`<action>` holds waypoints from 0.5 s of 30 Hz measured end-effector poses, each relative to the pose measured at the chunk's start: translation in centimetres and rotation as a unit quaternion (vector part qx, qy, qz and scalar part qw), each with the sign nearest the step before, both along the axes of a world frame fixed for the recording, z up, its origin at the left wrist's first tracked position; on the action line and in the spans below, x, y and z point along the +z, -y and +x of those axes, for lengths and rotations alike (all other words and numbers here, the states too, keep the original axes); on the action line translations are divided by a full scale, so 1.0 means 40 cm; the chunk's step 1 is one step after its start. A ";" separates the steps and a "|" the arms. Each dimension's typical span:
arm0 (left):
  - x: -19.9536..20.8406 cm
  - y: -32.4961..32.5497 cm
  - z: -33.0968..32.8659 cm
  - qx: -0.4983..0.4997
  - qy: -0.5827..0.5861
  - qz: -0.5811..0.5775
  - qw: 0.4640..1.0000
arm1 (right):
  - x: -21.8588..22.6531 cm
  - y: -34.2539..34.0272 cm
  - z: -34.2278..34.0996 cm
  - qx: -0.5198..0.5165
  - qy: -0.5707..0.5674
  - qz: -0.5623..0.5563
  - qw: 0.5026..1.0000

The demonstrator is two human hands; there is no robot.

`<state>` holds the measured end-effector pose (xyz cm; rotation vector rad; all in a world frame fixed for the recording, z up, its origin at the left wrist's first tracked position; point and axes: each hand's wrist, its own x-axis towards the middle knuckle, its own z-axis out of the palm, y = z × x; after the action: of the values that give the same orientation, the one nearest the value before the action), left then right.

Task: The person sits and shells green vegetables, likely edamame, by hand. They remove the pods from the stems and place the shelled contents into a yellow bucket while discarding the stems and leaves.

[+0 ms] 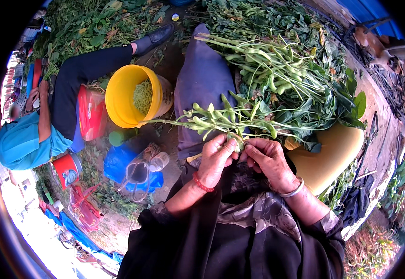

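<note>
My left hand (216, 160), with a red bead bracelet on the wrist, and my right hand (268, 159), with a silver bangle, meet over my lap. Both pinch the base of a green stalk with bean pods (216, 121) that stretches out to the left. My left fingers close on a pod near the stalk's end, my right fingers grip the stem beside them. A heap of leafy pod stalks (286, 79) lies just beyond my hands on my purple-clad leg (202, 79).
A yellow bucket (121, 95) holding picked green pods stands to the left on the dirt. Another person in blue top and dark trousers (49, 121) sits at far left. A blue bag with a clear bottle (135, 169), a red container (91, 111) and a yellow stool (333, 153) surround me.
</note>
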<state>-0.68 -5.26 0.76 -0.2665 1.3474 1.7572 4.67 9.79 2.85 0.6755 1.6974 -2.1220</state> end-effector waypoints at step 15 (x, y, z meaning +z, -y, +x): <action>-0.030 0.027 -0.011 0.103 0.162 0.196 0.962 | -0.006 0.044 -0.201 0.105 -0.321 0.508 0.793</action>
<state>-1.13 -6.33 -0.45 -0.4612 0.7412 2.0063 -3.37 8.01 2.62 -0.0941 3.1285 -1.1650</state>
